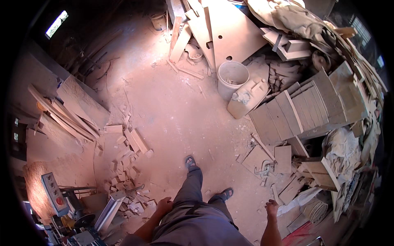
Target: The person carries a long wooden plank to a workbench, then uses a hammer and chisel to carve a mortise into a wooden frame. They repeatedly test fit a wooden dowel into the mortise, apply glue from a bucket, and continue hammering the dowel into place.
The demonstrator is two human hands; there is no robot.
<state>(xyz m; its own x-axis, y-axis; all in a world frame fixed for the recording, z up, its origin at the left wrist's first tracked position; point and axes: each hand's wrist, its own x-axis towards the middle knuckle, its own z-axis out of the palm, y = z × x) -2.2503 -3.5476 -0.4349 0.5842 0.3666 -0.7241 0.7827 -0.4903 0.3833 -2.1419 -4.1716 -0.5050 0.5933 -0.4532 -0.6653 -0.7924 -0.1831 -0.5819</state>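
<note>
My left hand (164, 206) hangs beside my left thigh, its fingers loosely bent and apart, with nothing seen in it. My right hand (271, 208) hangs out to the right, fingers half curled and apart, and it also looks bare. Neither touches anything but perhaps the trouser cloth at the left. Nearest the left hand on the floor lies a heap of small wood offcuts (133, 201). Close to the right hand are a pale sheet of plastic or cloth (298, 201) and loose boards. My left sandalled foot (190, 161) is ahead of the right one (227, 193).
A white bucket (233, 88) and a dusty jerrycan (247, 100) stand ahead right, before leaning panels (234, 33). Stacked boards (295, 110) and a metal clamp (264, 168) lie at the right. Planks (78, 98) lean at the left, above a machine with a switch box (55, 193).
</note>
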